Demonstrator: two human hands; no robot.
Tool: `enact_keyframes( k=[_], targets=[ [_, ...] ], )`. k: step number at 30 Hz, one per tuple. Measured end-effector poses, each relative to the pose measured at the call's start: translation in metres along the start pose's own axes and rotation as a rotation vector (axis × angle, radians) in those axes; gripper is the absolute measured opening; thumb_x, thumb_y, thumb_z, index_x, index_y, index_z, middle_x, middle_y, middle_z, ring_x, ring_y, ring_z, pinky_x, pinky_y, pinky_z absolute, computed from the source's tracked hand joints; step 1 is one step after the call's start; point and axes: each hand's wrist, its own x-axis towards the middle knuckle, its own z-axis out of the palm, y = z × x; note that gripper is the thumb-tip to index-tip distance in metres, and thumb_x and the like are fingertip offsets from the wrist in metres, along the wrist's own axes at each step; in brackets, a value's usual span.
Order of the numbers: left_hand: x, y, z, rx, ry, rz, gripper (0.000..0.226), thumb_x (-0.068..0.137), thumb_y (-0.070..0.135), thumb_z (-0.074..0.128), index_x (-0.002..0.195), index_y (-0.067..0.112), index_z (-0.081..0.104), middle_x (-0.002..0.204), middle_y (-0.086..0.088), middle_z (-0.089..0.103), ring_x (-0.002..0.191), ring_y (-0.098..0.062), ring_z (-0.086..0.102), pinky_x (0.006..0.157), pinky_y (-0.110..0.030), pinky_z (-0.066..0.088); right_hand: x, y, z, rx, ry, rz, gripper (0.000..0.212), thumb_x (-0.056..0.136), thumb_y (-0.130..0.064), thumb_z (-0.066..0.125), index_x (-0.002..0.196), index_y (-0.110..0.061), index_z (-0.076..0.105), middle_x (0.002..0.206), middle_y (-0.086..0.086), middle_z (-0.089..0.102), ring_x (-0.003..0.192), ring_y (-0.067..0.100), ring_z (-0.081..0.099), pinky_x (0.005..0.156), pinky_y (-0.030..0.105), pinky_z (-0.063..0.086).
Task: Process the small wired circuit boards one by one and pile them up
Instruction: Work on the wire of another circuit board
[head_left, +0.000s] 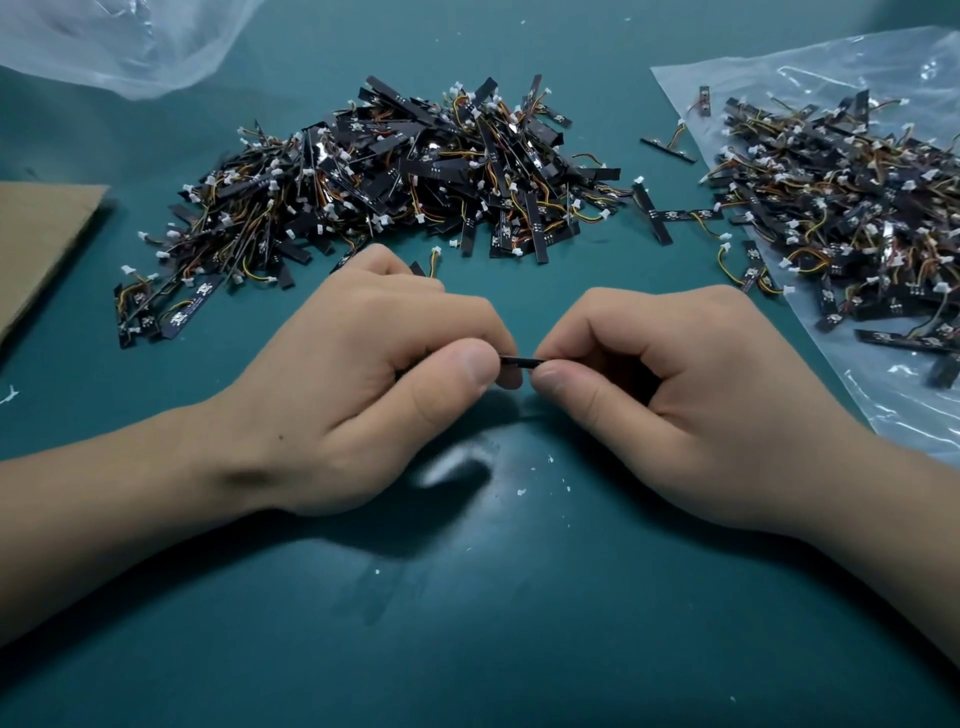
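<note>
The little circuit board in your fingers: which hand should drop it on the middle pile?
Probably left. The left hand pinches the circuit board and lies just in front of the middle pile. The right hand pinches it too, but sits nearer the right pile on the plastic bag.

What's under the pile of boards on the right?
A clear plastic bag lies spread under the right pile, on the green mat. Anything beneath the pile's middle is hidden by the boards.

Held board (521, 360) mostly hidden (fingers (470, 366) cover ends).
</note>
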Motion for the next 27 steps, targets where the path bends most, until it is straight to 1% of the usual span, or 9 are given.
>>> enact_keyframes(
  k=[2, 4, 6, 8, 10, 14, 20, 24, 27],
  targets=[
    [0.0002, 0.0008, 0.0012, 0.017, 0.022, -0.016, 0.033, 0.099, 0.028, 0.040, 0.091, 0.022, 0.071, 0.063, 0.007, 0.059, 0.061, -0.010, 0.051, 0.080, -0.038, 0.038, -0.0006, -0.0005, -0.0001, 0.001, 0.016, 0.002, 0.011, 0.097, -0.034, 0.064, 0.091, -0.027, 0.070, 0.065, -0.021, 0.058, 0.060, 0.006, 0.055, 0.055, 0.022, 0.040],
    [0.0006, 0.0017, 0.0032, 0.080, 0.058, -0.016, 0.025, 0.097, 0.027, 0.050, 0.090, 0.020, 0.073, 0.065, 0.010, 0.061, 0.060, -0.008, 0.048, 0.080, -0.036, 0.041, -0.0011, -0.0013, -0.0005, 0.008, 0.029, 0.006, 0.012, 0.097, -0.033, 0.064, 0.090, -0.026, 0.070, 0.063, -0.019, 0.058, 0.058, 0.006, 0.054, 0.055, 0.019, 0.038],
    [0.0009, 0.0024, 0.0047, 0.140, 0.072, -0.007, 0.019, 0.095, 0.022, 0.059, 0.088, 0.015, 0.075, 0.068, 0.006, 0.065, 0.061, -0.012, 0.047, 0.077, -0.041, 0.047, -0.0012, -0.0015, -0.0012, 0.020, 0.022, 0.019, 0.012, 0.097, -0.034, 0.063, 0.089, -0.027, 0.068, 0.062, -0.017, 0.057, 0.058, 0.007, 0.054, 0.055, 0.020, 0.038],
    [0.0012, 0.0029, 0.0054, 0.185, 0.070, 0.002, 0.015, 0.089, 0.016, 0.064, 0.082, 0.009, 0.076, 0.068, 0.000, 0.067, 0.062, -0.018, 0.045, 0.072, -0.048, 0.053, -0.0006, -0.0011, -0.0011, 0.020, -0.007, 0.045, 0.015, 0.097, -0.037, 0.060, 0.089, -0.028, 0.067, 0.059, -0.013, 0.056, 0.057, 0.011, 0.053, 0.054, 0.026, 0.037],
    [0.0012, 0.0037, 0.0057, 0.197, 0.059, -0.003, 0.014, 0.086, 0.015, 0.065, 0.080, 0.007, 0.076, 0.068, -0.002, 0.067, 0.063, -0.017, 0.045, 0.071, -0.049, 0.054, 0.0005, -0.0010, -0.0003, -0.006, -0.053, 0.058, 0.019, 0.099, -0.041, 0.056, 0.091, -0.028, 0.067, 0.057, -0.011, 0.053, 0.056, 0.013, 0.050, 0.053, 0.033, 0.038],
    [0.0001, 0.0047, 0.0050, 0.180, 0.042, -0.014, 0.015, 0.086, 0.016, 0.065, 0.080, 0.008, 0.077, 0.069, 0.000, 0.067, 0.065, -0.014, 0.043, 0.072, -0.042, 0.047, 0.0011, -0.0014, -0.0013, -0.053, -0.108, 0.023, 0.021, 0.100, -0.040, 0.052, 0.091, -0.029, 0.068, 0.061, -0.012, 0.055, 0.058, 0.013, 0.048, 0.058, 0.041, 0.045],
    [0.0009, 0.0038, 0.0056, 0.167, 0.039, -0.017, 0.014, 0.086, 0.016, 0.065, 0.079, 0.010, 0.076, 0.069, 0.003, 0.065, 0.064, -0.012, 0.042, 0.071, -0.041, 0.043, 0.0006, -0.0008, -0.0019, -0.028, -0.090, 0.009, 0.020, 0.100, -0.035, 0.055, 0.090, -0.027, 0.072, 0.064, -0.010, 0.059, 0.059, 0.016, 0.052, 0.058, 0.042, 0.047],
    [-0.0011, 0.0044, 0.0061, 0.134, 0.061, -0.040, 0.014, 0.086, 0.016, 0.065, 0.084, 0.008, 0.076, 0.075, 0.011, 0.057, 0.067, -0.012, 0.042, 0.074, -0.040, 0.049, 0.0004, -0.0010, -0.0010, -0.031, -0.081, 0.023, 0.020, 0.100, -0.038, 0.055, 0.090, -0.029, 0.070, 0.060, -0.011, 0.056, 0.057, 0.014, 0.050, 0.055, 0.041, 0.046],
    [-0.0006, 0.0048, 0.0061, 0.166, 0.050, -0.018, 0.013, 0.085, 0.012, 0.065, 0.081, 0.006, 0.076, 0.070, 0.004, 0.063, 0.065, -0.015, 0.042, 0.073, -0.045, 0.053, 0.0001, -0.0016, -0.0011, -0.027, -0.076, 0.021, 0.019, 0.099, -0.038, 0.056, 0.089, -0.029, 0.070, 0.059, -0.014, 0.053, 0.055, 0.013, 0.049, 0.054, 0.040, 0.045]
  ],
)
